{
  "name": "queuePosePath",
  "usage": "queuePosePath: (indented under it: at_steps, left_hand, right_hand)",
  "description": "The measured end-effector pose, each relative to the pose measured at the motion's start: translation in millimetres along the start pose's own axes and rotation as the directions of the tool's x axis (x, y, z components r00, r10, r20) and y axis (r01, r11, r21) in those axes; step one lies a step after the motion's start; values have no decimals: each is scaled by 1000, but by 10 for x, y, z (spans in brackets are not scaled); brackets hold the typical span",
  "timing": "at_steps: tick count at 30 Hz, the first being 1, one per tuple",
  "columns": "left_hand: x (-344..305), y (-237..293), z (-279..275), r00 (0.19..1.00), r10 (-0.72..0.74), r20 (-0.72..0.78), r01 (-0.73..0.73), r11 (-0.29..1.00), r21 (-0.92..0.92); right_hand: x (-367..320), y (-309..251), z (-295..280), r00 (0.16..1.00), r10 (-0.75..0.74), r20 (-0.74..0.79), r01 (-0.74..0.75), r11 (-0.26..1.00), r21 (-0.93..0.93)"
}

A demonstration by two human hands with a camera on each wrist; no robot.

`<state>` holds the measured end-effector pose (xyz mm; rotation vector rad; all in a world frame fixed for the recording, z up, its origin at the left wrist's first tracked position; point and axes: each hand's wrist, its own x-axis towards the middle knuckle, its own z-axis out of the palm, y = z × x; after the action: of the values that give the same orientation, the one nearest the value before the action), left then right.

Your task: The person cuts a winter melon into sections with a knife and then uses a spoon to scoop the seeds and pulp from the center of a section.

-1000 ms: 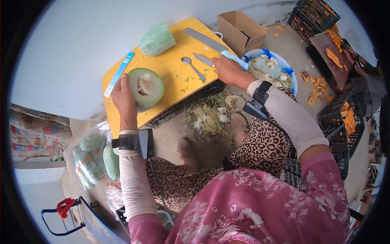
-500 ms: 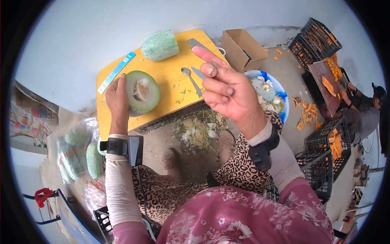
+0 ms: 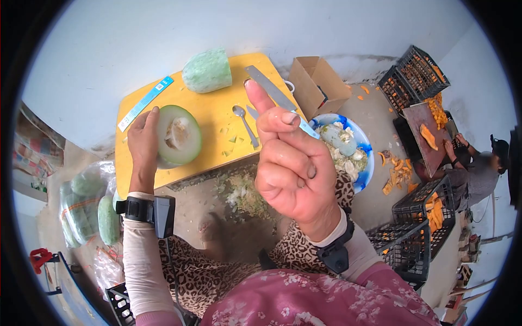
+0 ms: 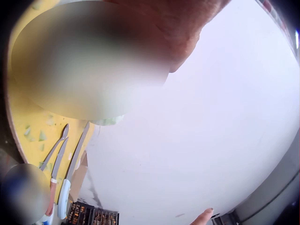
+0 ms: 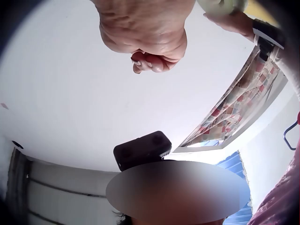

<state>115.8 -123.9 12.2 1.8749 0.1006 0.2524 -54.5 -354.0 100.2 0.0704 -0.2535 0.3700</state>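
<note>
A halved winter melon (image 3: pixel 190 146) rests on the yellow table (image 3: pixel 215 103), its pale cut face and seedy hollow turned up. My left hand (image 3: pixel 143 144) grips its left side, thumb at the rim. In front of the table, close to the head camera, my right hand (image 3: pixel 296 168) is raised. Its index finger points up while the other fingers curl in, and nothing shows in it. Behind this hand lie a spoon (image 3: pixel 239 112), a big knife (image 3: pixel 270 87) and a smaller knife (image 4: pixel 60 159). Blur hides much of the left wrist view.
Another winter melon piece (image 3: pixel 207 73) and a blue-and-white strip (image 3: pixel 145 103) lie on the table. To the right are a cardboard box (image 3: pixel 334 89), a basin (image 3: pixel 365 163) of melon scraps and black crates (image 3: pixel 405 247). Bagged melons (image 3: pixel 81 204) sit left. Another person (image 3: pixel 478 179) works far right.
My right hand has let go of the knife and lifted toward the camera, index finger now pointing up. My left hand stays at the melon half. The head view has shifted slightly.
</note>
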Motion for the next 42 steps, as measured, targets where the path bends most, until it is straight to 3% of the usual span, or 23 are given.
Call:
queuePosePath:
  at_steps: [7,22,29,33,42]
  left_hand:
    - [2,6,-10,1000,-18,17,18,1000,-18]
    - [-10,30,-1,998,-50,40,53,995,-80]
    - [43,-94,70,993,114,-13,-111,985,133]
    - [45,-74,115,998,66,-23,-56,958,283]
    - [6,-10,107,998,64,-15,-58,959,277]
  right_hand:
    - [23,1,112,1000,-23,20,19,983,185]
    - [22,-51,215,993,-68,98,37,956,291]
    - [69,1,125,990,-72,119,30,946,321]
    - [91,13,111,991,-47,122,8,954,299]
    - [109,31,103,996,-48,80,27,970,243]
